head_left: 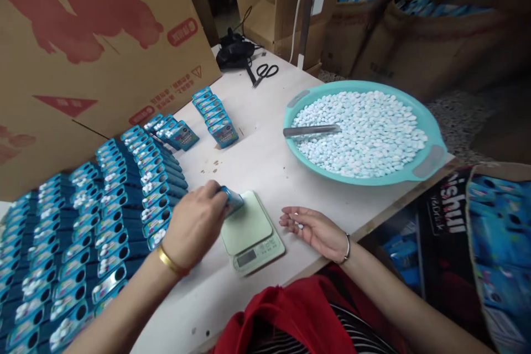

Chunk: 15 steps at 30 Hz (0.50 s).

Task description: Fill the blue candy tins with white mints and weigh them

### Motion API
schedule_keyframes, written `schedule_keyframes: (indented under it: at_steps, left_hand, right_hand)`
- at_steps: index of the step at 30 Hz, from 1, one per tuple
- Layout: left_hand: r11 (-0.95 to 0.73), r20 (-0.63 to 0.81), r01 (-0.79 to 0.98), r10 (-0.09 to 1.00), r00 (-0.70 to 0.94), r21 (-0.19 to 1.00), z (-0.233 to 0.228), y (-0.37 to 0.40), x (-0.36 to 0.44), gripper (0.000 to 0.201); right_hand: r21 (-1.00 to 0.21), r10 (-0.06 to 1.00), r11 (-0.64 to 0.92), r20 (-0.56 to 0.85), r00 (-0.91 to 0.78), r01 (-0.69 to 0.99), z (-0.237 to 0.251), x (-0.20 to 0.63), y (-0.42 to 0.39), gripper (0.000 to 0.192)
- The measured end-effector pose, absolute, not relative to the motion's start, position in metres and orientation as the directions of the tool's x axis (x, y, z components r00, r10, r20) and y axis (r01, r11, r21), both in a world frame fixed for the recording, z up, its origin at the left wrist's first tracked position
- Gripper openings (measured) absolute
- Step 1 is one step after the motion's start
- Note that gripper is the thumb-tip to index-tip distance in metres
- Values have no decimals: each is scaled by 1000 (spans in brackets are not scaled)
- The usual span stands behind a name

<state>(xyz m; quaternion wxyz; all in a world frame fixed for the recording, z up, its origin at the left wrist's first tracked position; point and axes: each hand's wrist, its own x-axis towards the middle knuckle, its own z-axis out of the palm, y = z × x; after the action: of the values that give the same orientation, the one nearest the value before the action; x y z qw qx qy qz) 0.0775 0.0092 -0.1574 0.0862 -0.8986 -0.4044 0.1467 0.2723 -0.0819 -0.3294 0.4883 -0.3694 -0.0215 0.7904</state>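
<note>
My left hand (199, 215) is closed around a small blue candy box (233, 200), holding it at the upper left edge of a pale green digital scale (248, 224). I cannot tell whether the box rests on the scale's plate. My right hand (313, 230), to the right of the scale, is turned palm up with its fingers curled. A few white candies (300, 226) lie in its fingers. Beyond it stands a turquoise basin (360, 180) full of white and pale blue candies (365, 127), with a metal scoop (311, 130) lying in them.
Rows of blue boxes (112, 193), many with candies on top, fill the table's left side. More boxes (215, 119) stand behind the scale. A large carton (103, 27) rises at the left. Scissors (265, 73) lie at the back. A carton of blue packs (498, 232) stands right.
</note>
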Motion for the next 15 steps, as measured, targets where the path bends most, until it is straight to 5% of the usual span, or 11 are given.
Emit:
schedule_keyframes:
  at_steps: [5, 10, 15]
  left_hand:
    - [-707, -244, 664, 707, 663, -245, -184, -26, 90, 17]
    - [-703, 11, 706, 708, 706, -79, -174, -34, 73, 26]
    - [-527, 184, 835, 846, 500, 155, -166, -65, 29, 27]
  right_hand:
    - [-431, 799, -518, -552, -239, -739, -332, 277, -105, 17]
    - [-437, 785, -539, -571, -241, -720, -331, 284, -125, 18]
    - [-482, 767, -606, -565, -305, -633, -330, 291, -137, 19]
